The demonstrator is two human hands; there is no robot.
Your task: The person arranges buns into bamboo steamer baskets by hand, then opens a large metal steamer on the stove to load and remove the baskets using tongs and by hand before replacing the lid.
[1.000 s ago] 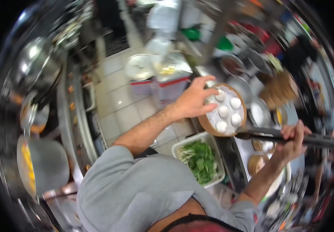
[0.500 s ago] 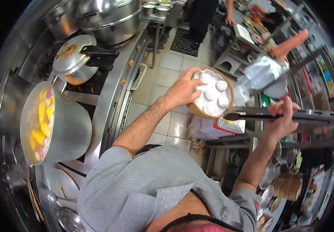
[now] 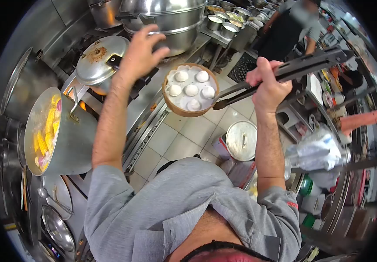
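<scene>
Dark metal tongs [image 3: 302, 65] are gripped in my right hand [image 3: 269, 85], and their tips clamp the rim of a round bamboo steamer basket [image 3: 186, 112]. Several white buns [image 3: 191, 90] sit on white paper inside the basket, which hangs over the stove's front edge. My left hand [image 3: 144, 52] is off the basket, fingers spread and holding nothing, above the pressure cooker [image 3: 99, 61] and in front of the large steel steamer pot [image 3: 166, 24].
A big pot [image 3: 77, 139] of corn stands at the left. On the tiled floor is a lidded container [image 3: 242, 139]. A person in a dark apron [image 3: 280, 32] stands at the back, beside small metal pots [image 3: 229, 29].
My left hand has let go of the basket and moved up and left over the stove. The tongs and basket have swung from the right-hand shelves toward the stove as the view turned.
</scene>
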